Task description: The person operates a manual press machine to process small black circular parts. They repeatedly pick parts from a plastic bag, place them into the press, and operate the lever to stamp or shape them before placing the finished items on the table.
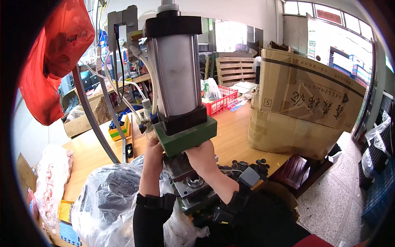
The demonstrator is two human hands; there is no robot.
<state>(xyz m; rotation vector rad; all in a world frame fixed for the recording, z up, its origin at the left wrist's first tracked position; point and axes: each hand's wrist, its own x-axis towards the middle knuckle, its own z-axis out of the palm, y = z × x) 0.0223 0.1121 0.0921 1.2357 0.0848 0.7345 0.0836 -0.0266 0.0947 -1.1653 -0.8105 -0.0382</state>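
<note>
A pneumatic press stands in front of me, with a pale cylinder (177, 74) above a green block (187, 136). Below it sits a metal die base (193, 185) with a round fitting on top. My left hand (153, 152) is at the left side of the press, just under the green block. My right hand (201, 155) reaches in under the block's right part. The press hides the fingers of both hands, so whatever they touch or hold does not show. Several small black round parts (257, 166) lie on the table to the right of the press.
Clear plastic bags with dark contents (109, 201) crowd the left of the press. Large cardboard boxes (300, 103) stand at the right, a red crate (222, 99) farther back. A red bag (61, 45) hangs upper left. Air hoses run beside the cylinder.
</note>
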